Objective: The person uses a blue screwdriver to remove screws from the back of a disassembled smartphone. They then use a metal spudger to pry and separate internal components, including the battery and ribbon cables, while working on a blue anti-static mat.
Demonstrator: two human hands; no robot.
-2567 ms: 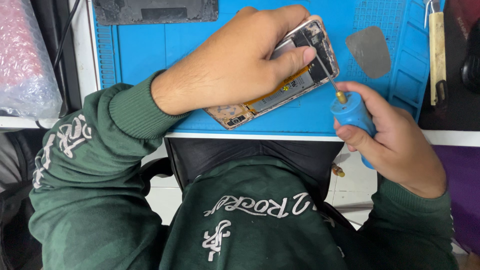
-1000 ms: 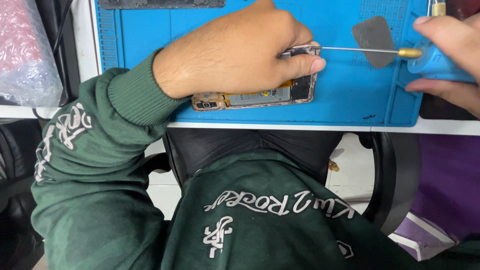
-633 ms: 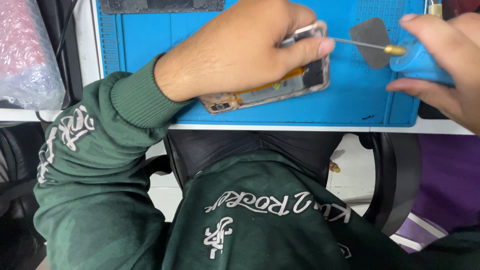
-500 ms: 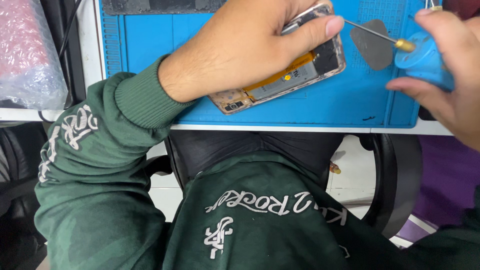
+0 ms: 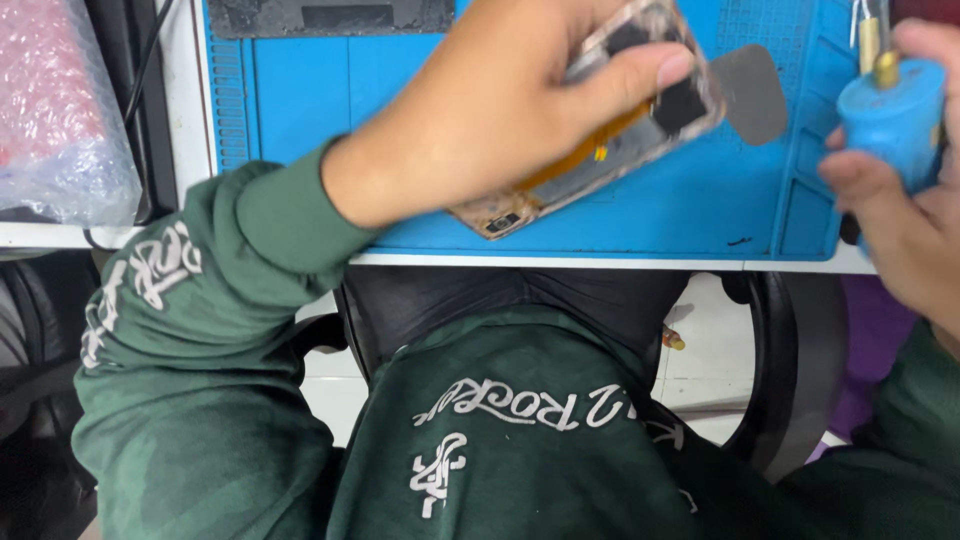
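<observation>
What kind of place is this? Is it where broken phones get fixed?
Probably yes, a phone repair bench. A blue repair mat covers the white table. The left hand holds an opened phone with its insides showing, and the right hand grips a blue-handled screwdriver.

The right hand [image 5: 900,190] has pulled the blue screwdriver [image 5: 893,110] off the opened phone [image 5: 610,150].

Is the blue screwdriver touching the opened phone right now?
Apart. The head view shows the blue screwdriver in the right hand off to the side, with blue mat between it and the opened phone gripped by the left hand.
</observation>
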